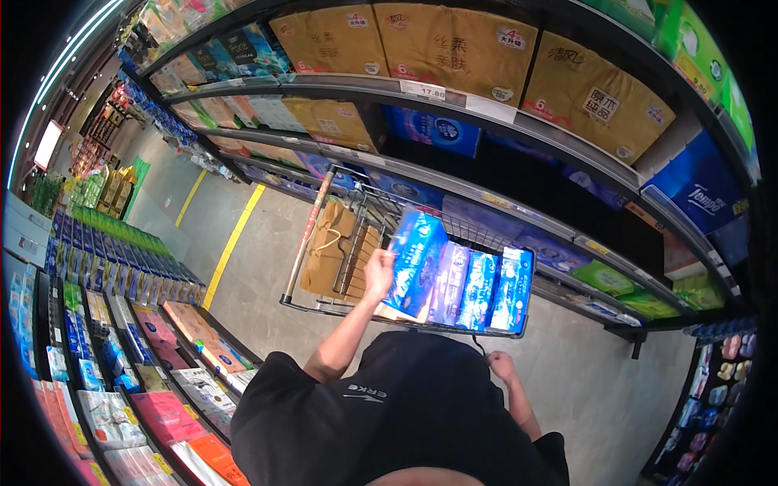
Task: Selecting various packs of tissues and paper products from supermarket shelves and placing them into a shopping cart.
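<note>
My left hand (378,274) is closed on the near left edge of a blue tissue pack (418,263), which stands tilted in a wire shopping cart (381,322). Beside that pack, a purple tissue pack (450,285) and two more blue-and-white packs stand in a row toward the cart's right end. My right hand (502,367) is down by my right side, just outside the cart. Its fingers are curled, and a thin black cord (477,343) runs up to them.
A tan bag (331,247) sits by the cart's handle (308,231). Beyond the cart runs a shelf (340,150) with gold tissue packs (454,53) and blue ones. Low display racks (154,381) of packaged paper goods stand at the left, and another display (713,397) at the right.
</note>
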A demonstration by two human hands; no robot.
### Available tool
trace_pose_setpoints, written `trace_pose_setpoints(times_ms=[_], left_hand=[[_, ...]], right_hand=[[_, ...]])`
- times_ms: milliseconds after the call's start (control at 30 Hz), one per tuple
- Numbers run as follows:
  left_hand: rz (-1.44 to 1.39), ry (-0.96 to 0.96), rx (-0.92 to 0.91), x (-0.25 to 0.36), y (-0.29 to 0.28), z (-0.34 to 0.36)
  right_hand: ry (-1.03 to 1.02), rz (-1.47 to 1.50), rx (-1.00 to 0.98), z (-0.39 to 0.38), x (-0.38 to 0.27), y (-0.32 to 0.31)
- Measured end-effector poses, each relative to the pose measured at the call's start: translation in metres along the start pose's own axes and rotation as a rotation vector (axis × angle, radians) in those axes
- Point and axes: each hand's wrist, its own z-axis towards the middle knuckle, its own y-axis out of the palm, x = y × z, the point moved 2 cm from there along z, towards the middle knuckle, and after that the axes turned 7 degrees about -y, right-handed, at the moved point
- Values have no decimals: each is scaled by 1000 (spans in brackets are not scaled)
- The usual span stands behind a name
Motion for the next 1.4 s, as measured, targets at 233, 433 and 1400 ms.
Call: trace_pose_setpoints(times_ms=[233, 433, 1400], left_hand=[[-87, 174, -148, 86, 6, -42], [-74, 426, -414, 173, -19, -69], [132, 1034, 247, 217, -29, 143]], right_hand=[[-84, 438, 71, 56, -90, -17], [179, 1330, -381, 70, -238, -5], [-173, 1940, 131, 353, -480, -34]])
